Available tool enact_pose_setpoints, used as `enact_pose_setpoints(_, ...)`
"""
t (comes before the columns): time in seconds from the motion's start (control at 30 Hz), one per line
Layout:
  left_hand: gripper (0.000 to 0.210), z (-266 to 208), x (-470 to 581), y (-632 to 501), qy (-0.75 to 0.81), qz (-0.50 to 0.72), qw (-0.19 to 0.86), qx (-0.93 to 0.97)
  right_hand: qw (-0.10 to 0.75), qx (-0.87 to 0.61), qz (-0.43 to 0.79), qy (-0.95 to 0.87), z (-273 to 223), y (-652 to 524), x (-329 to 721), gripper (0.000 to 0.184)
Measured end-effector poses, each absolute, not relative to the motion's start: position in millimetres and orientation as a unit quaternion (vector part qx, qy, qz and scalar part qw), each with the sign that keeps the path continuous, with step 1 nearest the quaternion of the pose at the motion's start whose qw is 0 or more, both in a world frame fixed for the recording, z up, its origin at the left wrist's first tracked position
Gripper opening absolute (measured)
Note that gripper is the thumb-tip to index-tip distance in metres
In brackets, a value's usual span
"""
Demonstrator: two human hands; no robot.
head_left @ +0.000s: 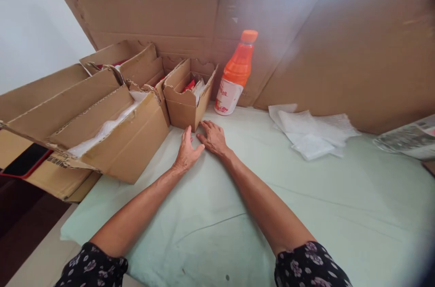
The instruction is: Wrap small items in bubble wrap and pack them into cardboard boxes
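Note:
My left hand (186, 152) reaches to the near face of a small cardboard box (183, 110), thumb held apart from the fingers and nothing in it. Beside it, my right hand (212, 137) rests at the same box's lower right corner, fingers spread over the cloth and holding nothing. Whether the fingertips touch the box I cannot tell. Inside that box are red packets (189, 86) and clear or white plastic packets (199, 90). Just behind my right hand stands an orange bottle (234, 74) with a white label.
Larger open cardboard boxes (136, 142) fill the left side, one holding white sheets (105, 132). A dark phone-like object with a red edge (27, 160) lies at far left. White mesh sheets (311, 131) and a plastic-wrapped bundle (408, 137) lie right. Cardboard panels (152, 2) rise behind.

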State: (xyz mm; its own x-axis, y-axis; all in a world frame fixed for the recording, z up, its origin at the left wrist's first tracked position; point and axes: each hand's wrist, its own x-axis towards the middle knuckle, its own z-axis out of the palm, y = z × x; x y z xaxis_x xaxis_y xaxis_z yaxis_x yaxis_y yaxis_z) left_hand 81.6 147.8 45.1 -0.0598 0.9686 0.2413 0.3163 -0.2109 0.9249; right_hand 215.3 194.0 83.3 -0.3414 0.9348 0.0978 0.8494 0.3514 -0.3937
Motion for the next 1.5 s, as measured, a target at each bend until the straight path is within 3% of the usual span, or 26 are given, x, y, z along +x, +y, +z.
enact_pose_setpoints(0.33,0.072,48,72,126,0.534,0.448,0.287,0.657,0.117,-0.511,0.071,-0.848,77,122,237,0.048)
enact_pose_setpoints(0.57,0.045,47,78,110,0.493,0.302,0.079,0.812,0.127,-0.379,0.037,-0.916,65,-32,329,0.046)
enact_pose_setpoints(0.63,0.047,41,90,93,0.443,0.259,0.034,0.857,0.147,-0.420,0.036,-0.895,72,-59,379,0.040)
enact_pose_setpoints(0.73,0.048,38,119,40,0.340,0.238,-0.005,0.910,0.194,-0.636,-0.039,-0.746,107,-73,482,0.027)
enact_pose_setpoints(0.8,0.050,41,143,-9,0.251,0.240,-0.009,0.938,0.208,-0.748,-0.112,-0.620,145,-73,558,0.030)
enact_pose_setpoints(0.87,0.054,44,170,-59,0.163,0.229,0.013,0.960,0.227,-0.790,-0.169,-0.544,186,-70,628,0.043)
enact_pose_setpoints(0.93,0.053,41,193,-99,0.074,0.242,0.045,0.966,0.189,-0.845,-0.258,-0.429,219,-68,684,0.052)
enact_pose_setpoints(1.03,0.051,26,212,-129,0.009,0.262,0.090,0.961,0.163,-0.904,-0.258,-0.299,244,-65,736,0.060)
enact_pose_setpoints(1.17,0.051,21,207,-130,0.026,0.229,0.216,0.949,0.163,-0.935,-0.144,-0.281,244,-63,752,0.036)
enact_pose_setpoints(1.3,0.046,56,197,-117,0.083,0.212,0.334,0.915,0.173,-0.907,-0.156,-0.351,233,-81,728,0.025)
enact_pose_setpoints(1.5,0.035,100,198,-94,0.226,0.230,0.366,0.873,0.218,-0.825,-0.160,-0.497,219,-185,648,0.010)
